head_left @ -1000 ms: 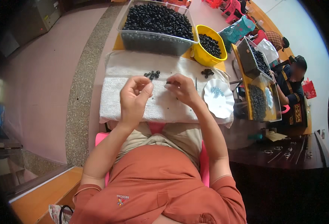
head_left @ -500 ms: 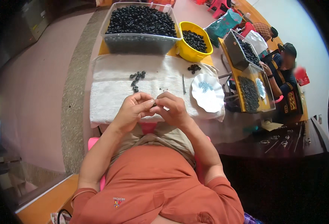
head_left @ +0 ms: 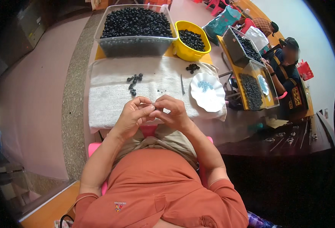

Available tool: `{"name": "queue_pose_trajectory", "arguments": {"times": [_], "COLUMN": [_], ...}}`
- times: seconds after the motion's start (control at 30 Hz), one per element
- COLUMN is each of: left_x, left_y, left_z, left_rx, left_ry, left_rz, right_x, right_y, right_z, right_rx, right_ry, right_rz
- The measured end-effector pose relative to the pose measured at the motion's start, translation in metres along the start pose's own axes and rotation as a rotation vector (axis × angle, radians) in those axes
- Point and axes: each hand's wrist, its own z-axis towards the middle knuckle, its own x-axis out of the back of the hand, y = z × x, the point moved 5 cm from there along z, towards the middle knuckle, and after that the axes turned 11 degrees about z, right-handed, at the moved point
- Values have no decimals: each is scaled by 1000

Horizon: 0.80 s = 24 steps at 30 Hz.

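White towel [head_left: 110, 97] covers the bench, and just above its near edge the left hand [head_left: 131, 117] and right hand [head_left: 173, 114] meet, fingertips pinched together on a tiny dark piece [head_left: 155, 109], loose black beads [head_left: 134, 81] lying further back.

A rough, matt white cloth towel [head_left: 110, 98] covers the table. Beyond the towel stand a clear plastic bin [head_left: 135, 43] and a glossy yellow plastic tub [head_left: 182, 55]; a smooth white scalloped dish [head_left: 217, 100] rests on its right end.

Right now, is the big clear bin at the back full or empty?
Full: the clear bin holds small black pieces heaped to its rim.
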Motion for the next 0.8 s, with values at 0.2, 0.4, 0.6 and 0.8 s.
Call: {"name": "queue_pose_trajectory", "arguments": {"times": [0.2,0.4,0.6,0.8], "left_x": [2,13,9,4], "left_y": [1,-9,-8,-17], "left_z": [-1,5,2,5], "left_rx": [56,38,59,83], "left_ry": [36,107,128,125], "left_rz": [-21,1,36,68], "right_x": [-2,28,124,187], "right_y": [3,-4,19,53], "right_z": [-5,-10,-30,-64], "right_rx": [-12,-96,-360,-539], "right_ry": [30,89,203,160], "right_rz": [1,-103,-536,-940]}}
